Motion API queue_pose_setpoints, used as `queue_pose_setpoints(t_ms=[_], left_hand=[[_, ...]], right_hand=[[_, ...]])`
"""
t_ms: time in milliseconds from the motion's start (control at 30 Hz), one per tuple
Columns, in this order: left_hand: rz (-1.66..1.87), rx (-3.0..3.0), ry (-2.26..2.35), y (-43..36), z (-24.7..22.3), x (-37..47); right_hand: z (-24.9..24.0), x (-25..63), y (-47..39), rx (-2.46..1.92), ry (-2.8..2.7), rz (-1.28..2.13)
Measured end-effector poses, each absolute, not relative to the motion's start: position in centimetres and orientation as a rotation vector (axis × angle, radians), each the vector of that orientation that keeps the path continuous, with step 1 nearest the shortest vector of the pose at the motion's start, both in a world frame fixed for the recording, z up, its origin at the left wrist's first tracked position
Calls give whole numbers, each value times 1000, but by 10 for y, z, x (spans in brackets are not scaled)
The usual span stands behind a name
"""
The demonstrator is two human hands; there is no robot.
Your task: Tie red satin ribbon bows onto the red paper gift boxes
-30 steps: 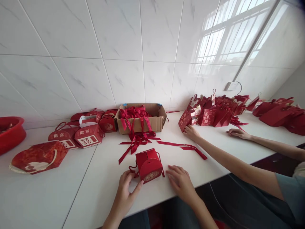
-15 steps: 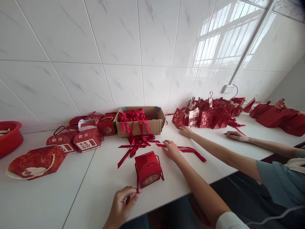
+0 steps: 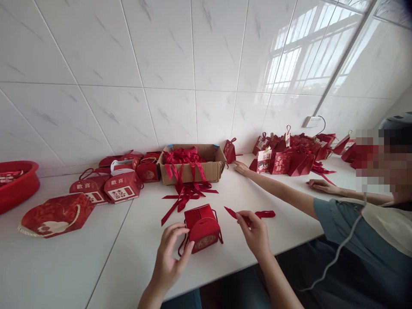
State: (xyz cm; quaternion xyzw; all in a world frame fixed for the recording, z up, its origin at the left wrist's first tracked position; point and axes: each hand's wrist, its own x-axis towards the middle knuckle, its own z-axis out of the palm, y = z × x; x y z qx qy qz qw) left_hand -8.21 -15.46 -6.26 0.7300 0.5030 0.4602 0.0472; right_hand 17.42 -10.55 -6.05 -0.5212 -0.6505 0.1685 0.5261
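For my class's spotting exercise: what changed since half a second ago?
The right hand has taken hold of a red ribbon and drawn it nearer. The left hand has let go of the cord and moved up to the red box. A co-worker's hand has moved a small red bag left, towards the carton. The red box and carton stayed put.

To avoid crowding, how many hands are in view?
4: the left hand at the red box; the right hand pinching a ribbon; a co-worker's hand near the carton; and another hand farther right, on the table. Others could be hidden.
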Motion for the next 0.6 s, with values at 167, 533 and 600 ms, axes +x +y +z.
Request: queue_pose_setpoints(t_ms=[167, 533, 600], left_hand=[[1398, 2336, 1549, -147, -57, -62], [1488, 2306, 1680, -161, -49, -36], [1502, 2269, 1688, -164, -49, -33]], right_hand=[[-46, 161, -135, -922, -1604, 330], [-41, 155, -141, -768, -1728, 193], [-42, 158, -141, -772, -1752, 192]])
